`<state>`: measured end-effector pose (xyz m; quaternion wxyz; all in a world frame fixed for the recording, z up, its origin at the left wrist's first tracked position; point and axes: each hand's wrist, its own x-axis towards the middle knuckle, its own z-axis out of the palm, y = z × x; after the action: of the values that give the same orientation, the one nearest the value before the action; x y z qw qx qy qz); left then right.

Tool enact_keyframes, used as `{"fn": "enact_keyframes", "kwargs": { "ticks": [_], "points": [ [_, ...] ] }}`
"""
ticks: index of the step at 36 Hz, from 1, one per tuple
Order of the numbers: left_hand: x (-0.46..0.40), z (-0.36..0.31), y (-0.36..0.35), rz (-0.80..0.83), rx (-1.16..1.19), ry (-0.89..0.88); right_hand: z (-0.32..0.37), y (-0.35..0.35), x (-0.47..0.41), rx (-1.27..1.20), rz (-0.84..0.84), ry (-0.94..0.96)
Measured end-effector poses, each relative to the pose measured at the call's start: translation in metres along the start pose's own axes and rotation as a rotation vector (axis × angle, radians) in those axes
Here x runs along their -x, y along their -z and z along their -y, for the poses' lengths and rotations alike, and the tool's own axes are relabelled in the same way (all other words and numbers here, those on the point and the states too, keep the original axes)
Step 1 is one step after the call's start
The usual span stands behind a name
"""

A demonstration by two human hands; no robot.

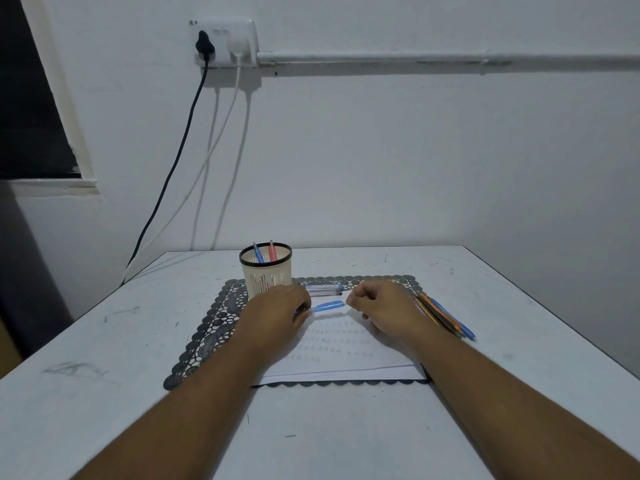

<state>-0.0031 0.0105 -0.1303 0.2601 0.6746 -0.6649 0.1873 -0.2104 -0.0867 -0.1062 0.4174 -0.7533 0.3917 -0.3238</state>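
Note:
A blue pen [327, 306] lies level between my two hands, just above a white sheet of paper [343, 348] with rows of small marks. My left hand [277, 315] grips the pen's left end with curled fingers. My right hand [382, 308] pinches its right end. Whether the pen rests on the paper or hangs a little above it is unclear. A clear pen or pen case [325, 289] lies just behind it on a dark lace-patterned mat [211, 327].
A cream mesh pen holder [266, 271] with a blue and a red pen stands at the mat's back left. Several coloured pencils and pens [445, 320] lie right of my right hand. The white table [104, 375] meets the wall, where cables [180, 157] hang from a socket.

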Motion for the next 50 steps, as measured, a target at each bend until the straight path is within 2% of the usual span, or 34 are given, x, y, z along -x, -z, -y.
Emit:
{"fn": "enact_keyframes", "kwargs": {
  "ticks": [9,14,21,38,44,48,50],
  "points": [
    [-0.001,0.006,-0.004,0.012,-0.014,-0.013,-0.015,0.011,-0.013,0.078,-0.049,0.01],
    [-0.002,0.005,-0.007,0.104,0.011,-0.098,-0.016,0.006,-0.012,0.121,-0.06,0.063],
    [-0.003,0.008,-0.01,0.15,0.03,-0.116,-0.014,-0.013,-0.018,0.291,0.032,0.106],
    [-0.002,0.008,-0.008,0.155,0.045,-0.102,-0.017,-0.019,-0.024,0.391,0.125,0.109],
    [-0.002,0.007,-0.007,0.156,0.049,-0.1,-0.018,-0.012,-0.025,0.325,0.073,0.097],
    [-0.003,0.006,-0.006,0.161,0.048,-0.1,-0.027,-0.009,-0.022,-0.002,0.024,-0.017],
    [-0.002,0.006,-0.005,0.158,0.047,-0.097,-0.027,-0.01,-0.02,-0.051,0.035,-0.018]
  ]
}}
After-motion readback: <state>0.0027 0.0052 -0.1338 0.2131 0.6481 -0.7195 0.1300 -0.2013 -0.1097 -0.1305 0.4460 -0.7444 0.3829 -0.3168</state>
